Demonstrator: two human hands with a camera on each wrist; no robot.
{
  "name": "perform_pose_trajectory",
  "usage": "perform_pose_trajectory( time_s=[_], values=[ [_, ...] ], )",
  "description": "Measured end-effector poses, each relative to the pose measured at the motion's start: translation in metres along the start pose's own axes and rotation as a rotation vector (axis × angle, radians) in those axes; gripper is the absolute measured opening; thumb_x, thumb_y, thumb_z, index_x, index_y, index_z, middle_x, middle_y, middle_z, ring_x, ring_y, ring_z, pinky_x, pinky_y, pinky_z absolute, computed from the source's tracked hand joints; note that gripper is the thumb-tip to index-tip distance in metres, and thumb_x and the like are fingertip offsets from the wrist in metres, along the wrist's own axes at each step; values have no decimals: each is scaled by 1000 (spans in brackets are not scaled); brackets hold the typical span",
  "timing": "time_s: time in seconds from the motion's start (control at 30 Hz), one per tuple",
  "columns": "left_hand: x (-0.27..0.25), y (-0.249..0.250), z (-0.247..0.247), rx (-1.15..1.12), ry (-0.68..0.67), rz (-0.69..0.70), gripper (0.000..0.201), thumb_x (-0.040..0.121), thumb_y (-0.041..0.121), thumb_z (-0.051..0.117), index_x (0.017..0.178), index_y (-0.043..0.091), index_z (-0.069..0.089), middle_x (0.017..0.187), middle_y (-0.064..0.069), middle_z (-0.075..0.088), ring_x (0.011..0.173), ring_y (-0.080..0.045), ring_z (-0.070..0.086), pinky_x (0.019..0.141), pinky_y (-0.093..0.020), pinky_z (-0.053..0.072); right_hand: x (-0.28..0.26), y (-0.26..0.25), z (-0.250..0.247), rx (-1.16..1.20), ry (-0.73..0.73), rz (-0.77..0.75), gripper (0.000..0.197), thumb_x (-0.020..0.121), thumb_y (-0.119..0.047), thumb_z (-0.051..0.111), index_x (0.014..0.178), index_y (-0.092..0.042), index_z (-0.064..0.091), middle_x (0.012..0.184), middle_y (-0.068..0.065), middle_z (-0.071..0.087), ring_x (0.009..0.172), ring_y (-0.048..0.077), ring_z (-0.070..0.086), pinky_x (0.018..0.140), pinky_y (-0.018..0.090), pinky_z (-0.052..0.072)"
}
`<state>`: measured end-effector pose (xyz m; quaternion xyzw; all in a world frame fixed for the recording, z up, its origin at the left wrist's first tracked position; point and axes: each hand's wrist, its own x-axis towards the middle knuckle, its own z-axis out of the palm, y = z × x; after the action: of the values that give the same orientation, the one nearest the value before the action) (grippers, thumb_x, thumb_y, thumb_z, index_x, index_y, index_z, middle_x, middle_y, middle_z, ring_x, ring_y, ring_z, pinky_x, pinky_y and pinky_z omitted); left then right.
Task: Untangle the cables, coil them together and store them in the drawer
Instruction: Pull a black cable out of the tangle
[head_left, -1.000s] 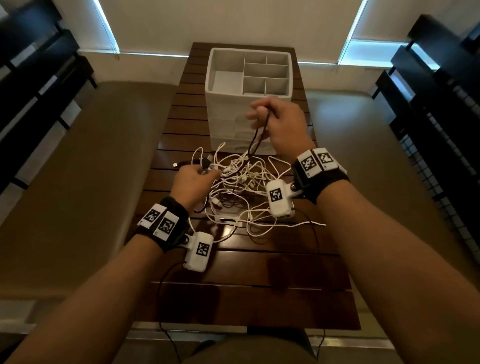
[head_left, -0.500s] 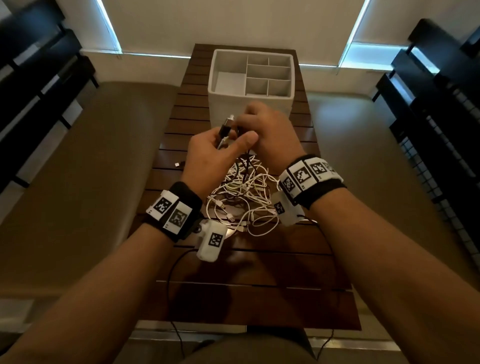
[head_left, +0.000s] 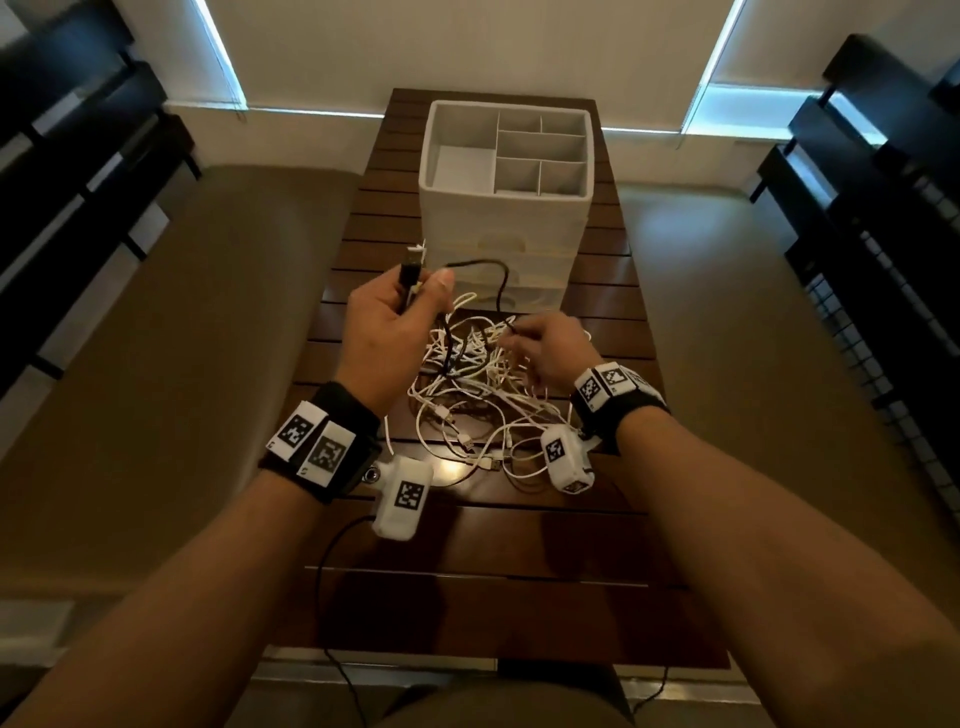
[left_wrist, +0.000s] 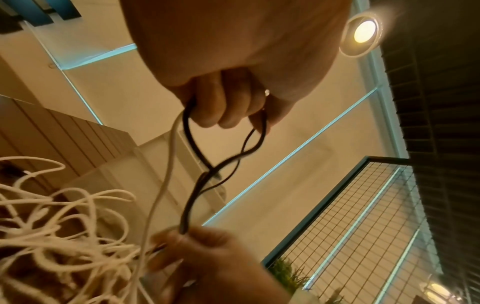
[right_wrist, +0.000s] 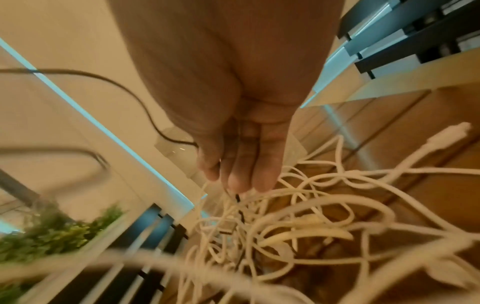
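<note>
The left hand (head_left: 387, 325) is lifted above the slatted table (head_left: 467, 613), fingers curled round the plug ends of a black cable (head_left: 496, 275) and one white cable. The right hand (head_left: 550, 353) pinches that black cable lower down, at the heap of tangled white cables (head_left: 467, 410). Barely begun, I'd say (nothing coiled). The white drawer unit (head_left: 506, 228) stands behind, every drawer apparently closed.
</note>
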<state>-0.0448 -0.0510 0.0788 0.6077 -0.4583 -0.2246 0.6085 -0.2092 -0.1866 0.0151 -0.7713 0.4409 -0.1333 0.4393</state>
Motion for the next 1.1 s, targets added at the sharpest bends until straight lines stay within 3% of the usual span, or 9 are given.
perform_pose_trajectory(
  time_s=[0.1, 0.2, 0.33, 0.53, 0.67, 0.8, 0.87, 0.97, 1.1],
  values=[
    [-2, -25, -1, 104, -54, -93, 35, 102, 31, 64, 80, 4, 72, 80, -23, 69, 68, -26, 60, 68, -38, 49, 6, -32, -17, 179, 223, -126, 13, 101, -13, 64, 99, -18, 76, 81, 11, 74, 52, 14, 62, 47, 30, 52],
    [-5, -39, -4, 172, -40, -192, 28, 103, 28, 65, 77, 20, 72, 64, 3, 67, 57, -14, 57, 58, -33, 46, 8, -66, -40, 255, 398, -292, 12, 99, -20, 68, 101, -15, 79, 80, 16, 72, 54, 16, 59, 52, 39, 54],
    [-10, -39, -10, 178, 12, -234, 38, 103, 29, 65, 65, 22, 59, 55, 11, 49, 50, -3, 41, 52, -23, 35, 3, -68, -47, -60, 356, -304, 13, 97, -29, 70, 103, -20, 79, 94, 5, 64, 81, 24, 64, 75, 48, 57],
    [-10, -38, -11, 156, 18, -226, 45, 101, 31, 67, 57, 26, 57, 55, 9, 44, 52, -8, 38, 56, -29, 32, -6, -87, -65, 200, 379, -375, 17, 105, -25, 58, 107, -13, 70, 91, 11, 70, 66, 27, 72, 58, 47, 62],
    [-10, -31, -7, 122, -13, -204, 45, 101, 30, 68, 57, 25, 57, 54, 12, 44, 52, -6, 38, 55, -27, 32, -11, -87, -60, 74, 468, -480, 21, 103, -31, 62, 111, -17, 76, 74, -6, 66, 62, 10, 63, 61, 26, 55],
    [-11, -28, -10, 37, 38, -208, 38, 102, 22, 67, 65, 10, 63, 51, 15, 50, 47, 1, 42, 51, -16, 36, -7, -50, -41, -443, 117, -157, 27, 103, -39, 58, 111, -19, 74, 88, -4, 69, 84, 20, 66, 79, 40, 57],
    [-11, -29, -14, -3, 68, -170, 40, 100, 20, 70, 69, -4, 62, 58, -1, 48, 51, -7, 43, 54, -20, 37, -9, -22, -28, -610, -5, 24, 35, 99, -48, 63, 114, -18, 73, 99, 3, 71, 91, 24, 66, 79, 37, 54],
    [-13, -31, -20, -56, 52, -162, 36, 95, 19, 74, 64, 5, 60, 62, -5, 46, 59, -18, 44, 61, -31, 40, -12, 14, -7, -711, -132, 228, 47, 88, -55, 74, 111, -15, 67, 108, 5, 71, 97, 29, 69, 83, 41, 59],
    [-20, -33, -18, -66, -90, -201, 36, 93, 21, 75, 65, 7, 55, 57, 1, 41, 54, -16, 39, 60, -29, 38, -11, 42, 24, -607, -325, 424, 38, 94, -38, 74, 113, -6, 64, 115, 14, 72, 105, 33, 71, 83, 39, 59]
  ],
)
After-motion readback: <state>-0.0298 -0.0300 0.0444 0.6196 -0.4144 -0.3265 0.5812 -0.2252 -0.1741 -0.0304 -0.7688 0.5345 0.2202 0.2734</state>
